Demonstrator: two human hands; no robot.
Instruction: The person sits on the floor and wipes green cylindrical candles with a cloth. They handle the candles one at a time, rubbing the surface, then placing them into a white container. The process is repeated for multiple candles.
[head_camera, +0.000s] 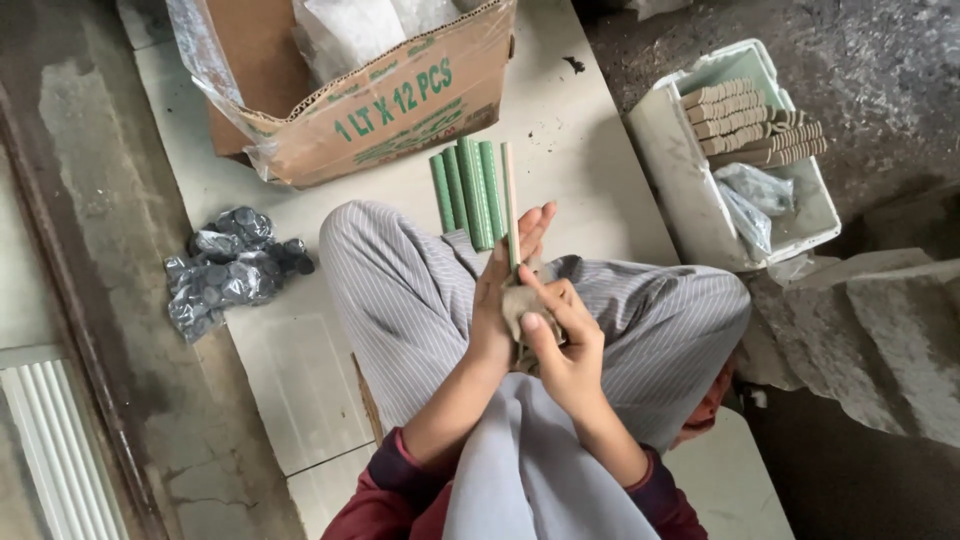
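Two hands meet over our crossed legs. Our left hand (497, 300) lies open and flat, fingers pointing away, with a thin pale stick (510, 200) upright against its palm, its long axis running straight ahead of us. Our right hand (560, 345) is curled narrow around a small brownish pad (516, 303), perhaps sandpaper, pressed to the stick's lower end. Just beyond the fingertips, touching the knee line, green sticks (466, 190) lie side by side on the pale surface (580, 150), parallel to the held one. The left hand is nearer them.
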